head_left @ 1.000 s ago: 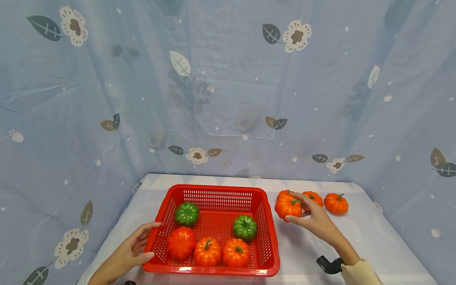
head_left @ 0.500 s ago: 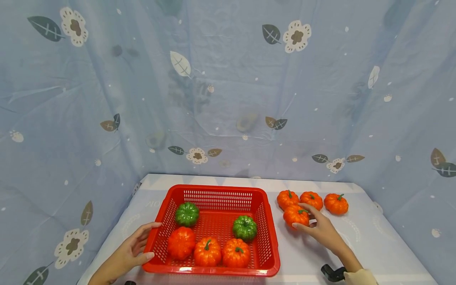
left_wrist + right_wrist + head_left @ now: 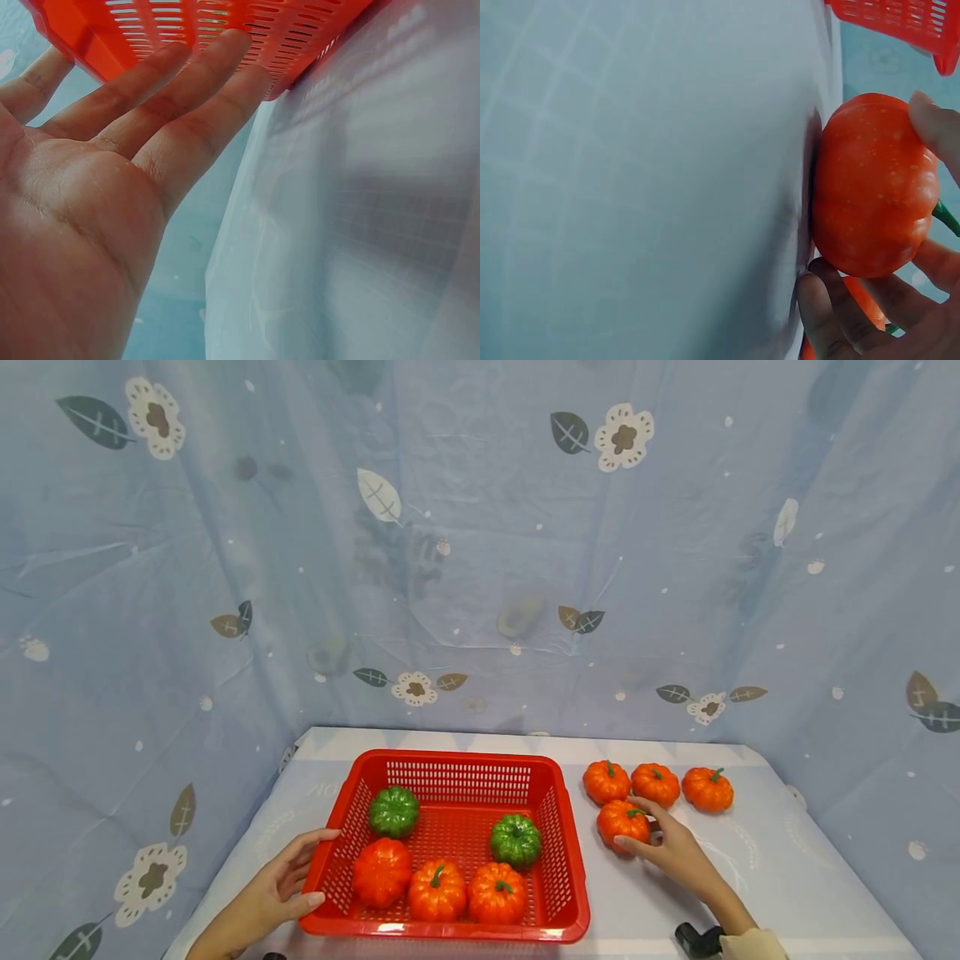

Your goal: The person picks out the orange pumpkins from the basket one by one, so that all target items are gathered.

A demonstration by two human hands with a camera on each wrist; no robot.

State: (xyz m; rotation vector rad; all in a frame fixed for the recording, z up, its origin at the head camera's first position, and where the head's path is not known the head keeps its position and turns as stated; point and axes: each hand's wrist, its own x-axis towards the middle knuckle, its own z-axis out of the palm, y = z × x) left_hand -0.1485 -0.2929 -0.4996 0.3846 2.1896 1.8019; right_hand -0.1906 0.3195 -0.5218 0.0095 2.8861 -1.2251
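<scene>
My right hand [image 3: 671, 856] holds a small orange pumpkin [image 3: 623, 825] with a green stem, thumb on its near side and fingers round the far side. In the right wrist view the pumpkin [image 3: 874, 184] is right at the white tabletop. A red plastic basket [image 3: 450, 928] stands left of it, with two green pumpkins [image 3: 393, 812] and three orange ones [image 3: 437, 890] inside. My left hand [image 3: 262, 893] touches the basket's left side. In the left wrist view its fingers [image 3: 187, 82] reach fairly straight along the slotted wall.
Three more orange pumpkins [image 3: 656, 785] sit in a row at the back right of the table [image 3: 802, 877], just behind the held one. A blue patterned curtain [image 3: 480, 568] closes off the back and sides.
The right hand has brought its pumpkin from in front of the leftmost back pumpkin toward the front and slightly right, lowering it to the tabletop. The left hand and basket have stayed put.
</scene>
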